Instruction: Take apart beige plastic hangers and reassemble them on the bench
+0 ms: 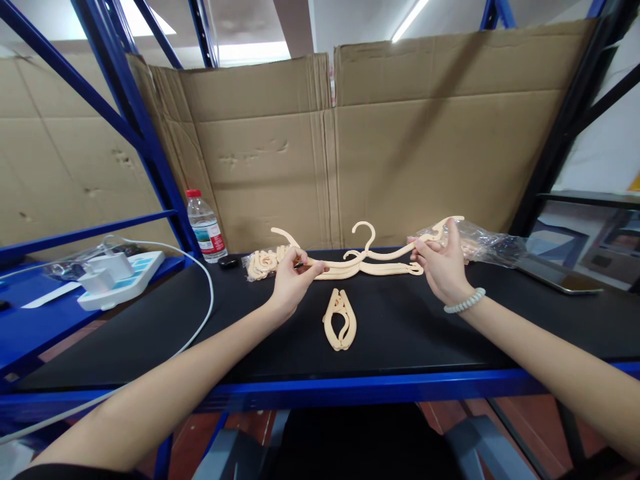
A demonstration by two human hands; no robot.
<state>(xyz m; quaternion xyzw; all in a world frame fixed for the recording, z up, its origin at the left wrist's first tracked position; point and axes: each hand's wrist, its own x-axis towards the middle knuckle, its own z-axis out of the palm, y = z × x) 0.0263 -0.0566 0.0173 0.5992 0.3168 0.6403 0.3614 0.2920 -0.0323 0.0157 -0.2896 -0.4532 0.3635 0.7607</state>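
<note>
A cream folding hanger (pixel 393 255) is spread wide between my two hands, its hook upright at the middle. My left hand (pixel 295 277) pinches its left arm, and my right hand (pixel 443 260) grips the right arm near its end. Just behind or below it lies another unfolded hanger (pixel 385 269) on the black table mat; the two overlap, so where they touch is unclear. In front of them rests a folded hanger (pixel 330 328), its arms bent together. Beyond my left hand, a curved cream piece (pixel 284 233) sticks up; I cannot tell which hanger it belongs to.
Left of my left hand sits a clear bag of cream hangers (pixel 261 264); another plastic bag (pixel 493 243) lies behind my right hand. A water bottle (pixel 206 227), a white power strip (pixel 123 277) with a cable, and a dark flat device (pixel 560 277) lie around. Cardboard (pixel 265 160) stands behind.
</note>
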